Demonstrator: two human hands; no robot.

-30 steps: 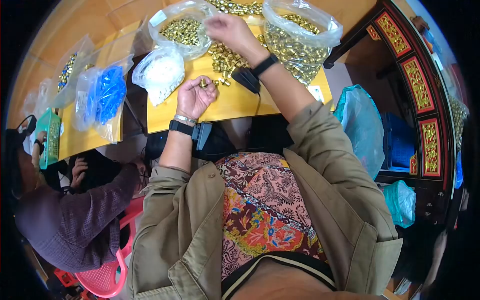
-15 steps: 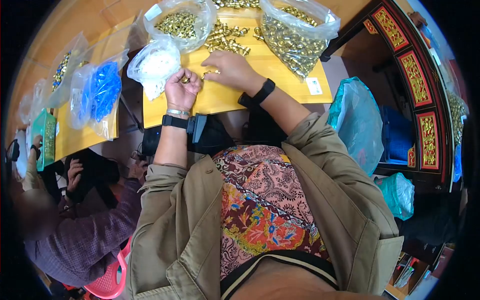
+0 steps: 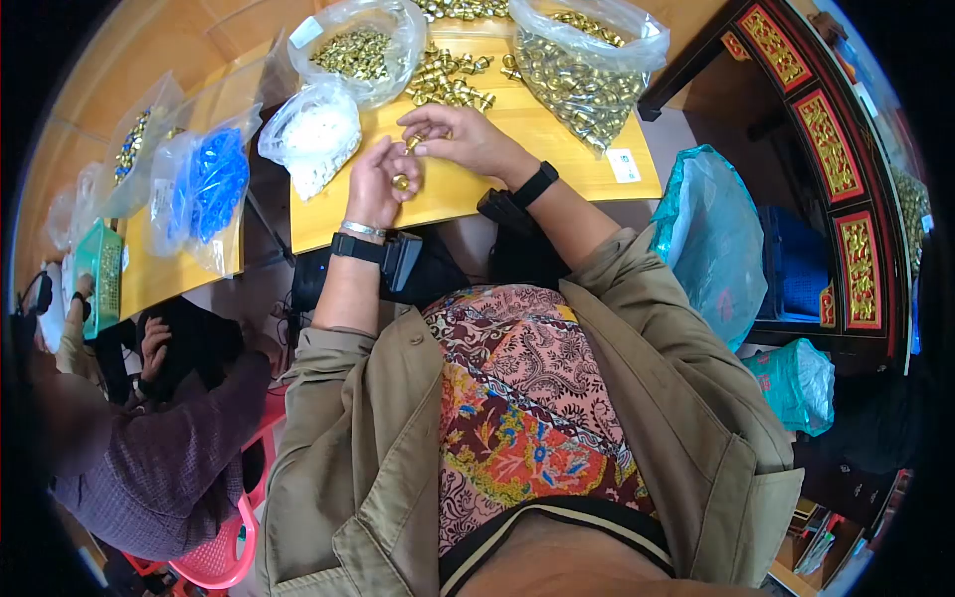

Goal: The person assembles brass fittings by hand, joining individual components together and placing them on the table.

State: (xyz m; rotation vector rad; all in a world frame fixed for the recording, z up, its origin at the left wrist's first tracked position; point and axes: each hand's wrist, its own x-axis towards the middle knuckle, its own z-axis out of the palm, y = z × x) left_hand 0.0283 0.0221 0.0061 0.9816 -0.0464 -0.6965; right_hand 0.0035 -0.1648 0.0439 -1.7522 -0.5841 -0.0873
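My left hand (image 3: 374, 187) is over the front of the yellow table (image 3: 458, 204), its fingers curled around a small brass fitting (image 3: 401, 182). My right hand (image 3: 460, 139) pinches another small brass piece (image 3: 412, 145) between thumb and fingers, close to the left fingertips. Just left of my hands stands a clear bag of small white parts (image 3: 316, 134). Behind them lies a loose pile of brass fittings (image 3: 453, 80). A larger open bag of brass fittings (image 3: 582, 85) is on the right, and a bag of small brass parts (image 3: 355, 55) at the back left.
A bag of blue parts (image 3: 217, 184) lies on the left-hand table, by a green basket (image 3: 102, 269). A co-worker in a purple sleeve (image 3: 169, 458) sits at the left. A large teal-edged bag (image 3: 708, 244) stands right of the table, near a dark carved cabinet (image 3: 831, 149).
My left hand has turned and come nearer the right, with its brass fitting now more exposed. The right hand's brass piece is now upright between both hands. The view has shifted slightly.
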